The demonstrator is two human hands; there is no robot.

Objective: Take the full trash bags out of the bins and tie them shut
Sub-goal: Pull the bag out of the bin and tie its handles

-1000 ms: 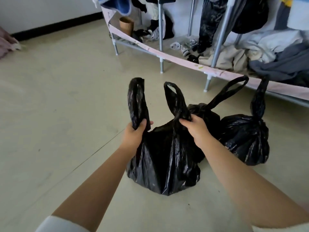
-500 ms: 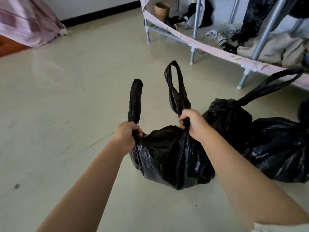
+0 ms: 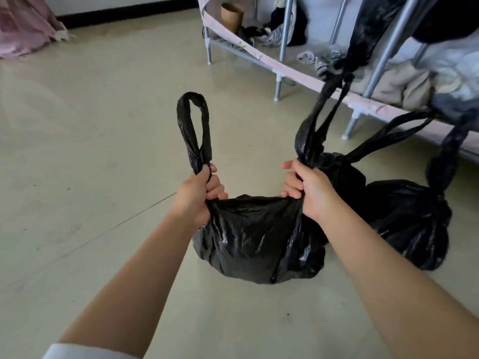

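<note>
A full black trash bag [image 3: 259, 237] rests on the floor in front of me. My left hand [image 3: 199, 195] is shut around the base of its left handle loop [image 3: 194, 130], which stands upright. My right hand [image 3: 308, 190] grips the base of its right handle loop [image 3: 318, 120], which also points up. The bag's top is stretched flat between my hands. Two more black bags lie behind it on the right: one [image 3: 339, 174] mostly hidden by my right hand, the other [image 3: 412, 224] knotted at the top.
A metal clothes rack [image 3: 282, 42] with a pink fabric edge runs along the back right, with shoes, clothes and a brown cup [image 3: 231, 15] under it. Pink cloth [image 3: 26, 24] lies at the far left. Bare beige floor [image 3: 90, 151] spreads to the left.
My hands have moved apart, pulling the two handles outward and stretching the bag's top flat. The view has swung slightly, showing more of the rack.
</note>
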